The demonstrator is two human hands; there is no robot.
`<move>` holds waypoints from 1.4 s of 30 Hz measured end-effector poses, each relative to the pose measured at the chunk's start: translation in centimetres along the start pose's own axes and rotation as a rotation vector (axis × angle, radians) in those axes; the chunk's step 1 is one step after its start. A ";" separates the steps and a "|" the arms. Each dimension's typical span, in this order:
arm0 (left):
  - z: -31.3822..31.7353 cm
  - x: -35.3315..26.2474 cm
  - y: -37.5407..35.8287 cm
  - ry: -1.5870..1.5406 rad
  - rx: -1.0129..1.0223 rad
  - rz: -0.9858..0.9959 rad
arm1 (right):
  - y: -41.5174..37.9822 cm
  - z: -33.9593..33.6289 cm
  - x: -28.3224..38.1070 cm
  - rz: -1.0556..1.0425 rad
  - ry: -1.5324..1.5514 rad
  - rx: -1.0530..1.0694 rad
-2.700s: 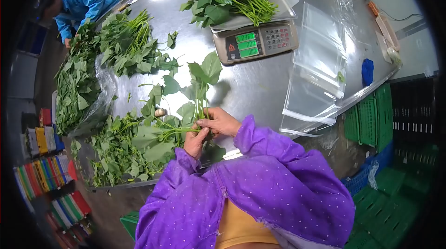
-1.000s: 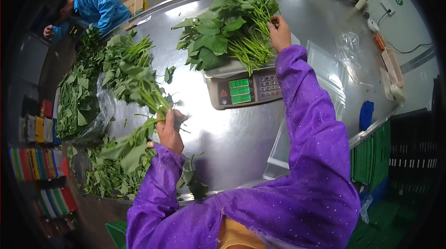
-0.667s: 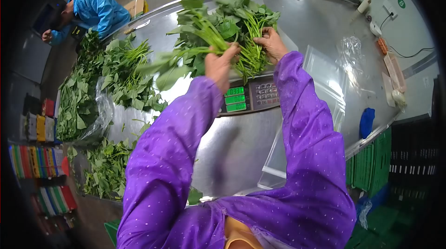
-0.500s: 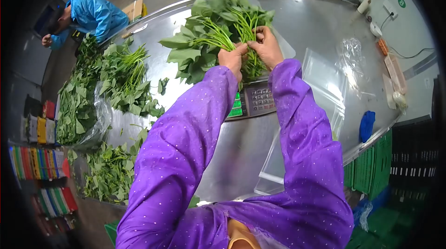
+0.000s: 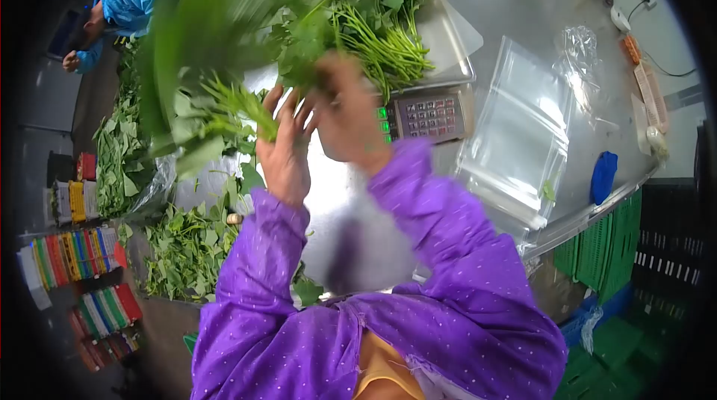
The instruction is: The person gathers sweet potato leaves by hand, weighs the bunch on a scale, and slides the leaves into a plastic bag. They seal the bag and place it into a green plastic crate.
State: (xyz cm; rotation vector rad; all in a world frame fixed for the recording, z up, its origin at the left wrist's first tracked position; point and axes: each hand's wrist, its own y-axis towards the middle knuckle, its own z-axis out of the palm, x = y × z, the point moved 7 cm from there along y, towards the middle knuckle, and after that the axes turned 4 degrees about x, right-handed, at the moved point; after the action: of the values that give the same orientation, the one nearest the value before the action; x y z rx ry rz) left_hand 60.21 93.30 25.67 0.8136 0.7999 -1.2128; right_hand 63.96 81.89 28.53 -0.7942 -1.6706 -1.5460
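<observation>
My left hand (image 5: 286, 157) is raised over the table with its fingers spread. Cut stem ends of a leafy bunch (image 5: 250, 110) lie right at its side. My right hand (image 5: 349, 112), smeared by motion, is just to its right, with green leaves (image 5: 302, 53) at its fingertips; I cannot tell whether it grips them. A large sweep of blurred leaves (image 5: 216, 15) fills the upper left. Past my right hand, a bunch of leafy greens (image 5: 381, 41) rests on the metal tray of a digital scale (image 5: 433, 116), its stems pointing toward the lower right.
Clear plastic bags (image 5: 515, 131) lie flat right of the scale, near crumpled plastic film (image 5: 579, 56) and a blue cloth-like item (image 5: 603, 178). Loose greens (image 5: 187, 254) cover the table's left side. A person in blue (image 5: 128, 4) stands at the far left. Green crates (image 5: 601, 254) stand beyond the right edge.
Both hands have left the bunch over the scale and moved left and nearer to me. Greens now rest on the scale tray, and a blurred leafy mass sweeps through the upper left.
</observation>
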 end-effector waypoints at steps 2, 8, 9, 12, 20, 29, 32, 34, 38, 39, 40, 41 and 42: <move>-4.9 1.1 -4.1 -0.075 -0.137 -0.145 | -5.2 5.8 -0.6 0.028 -0.207 0.197; -14.1 5.1 -12.1 -0.522 -0.313 -0.447 | -14.6 13.6 -0.4 0.126 -0.362 0.487; -14.4 5.4 -12.5 -0.576 -0.292 -0.450 | -15.0 13.7 -0.2 0.134 -0.356 0.517; -14.7 5.5 -12.6 -0.678 -0.296 -0.448 | -13.6 13.3 0.7 0.107 -0.280 0.524; -16.7 4.7 -12.4 -0.751 -0.288 -0.348 | -17.1 5.8 -9.4 0.901 0.299 0.199; -15.4 1.4 -15.7 -0.775 -0.219 -0.364 | -23.8 11.0 -15.7 1.348 0.675 -0.153; -17.5 -0.3 -16.2 -0.433 -0.293 -0.320 | -22.8 9.8 -17.0 1.434 0.478 -0.222; -18.6 -1.2 -16.8 -0.270 -0.399 -0.302 | -23.0 9.5 -18.0 1.462 0.448 -0.211; -20.1 -0.7 -17.2 -0.240 -0.427 -0.324 | -23.6 8.8 -16.9 1.433 0.383 -0.177; -20.4 -0.4 -17.4 -0.246 -0.438 -0.324 | -23.6 8.6 -16.3 1.386 0.311 -0.120; -20.5 -0.2 -17.6 -0.251 -0.445 -0.327 | -23.2 8.4 -15.2 1.338 0.240 -0.068; -20.7 0.1 -17.7 -0.256 -0.451 -0.334 | -22.7 8.2 -13.9 1.289 0.170 -0.020; -20.7 0.2 -17.7 -0.256 -0.427 -0.323 | -21.9 8.6 -12.5 1.213 0.076 0.142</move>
State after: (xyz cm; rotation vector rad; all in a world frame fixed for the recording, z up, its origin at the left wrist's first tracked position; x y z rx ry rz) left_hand 40.99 108.43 13.58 0.1790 0.9565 -1.3325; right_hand 52.03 88.82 5.71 -1.2930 -0.8578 -0.5722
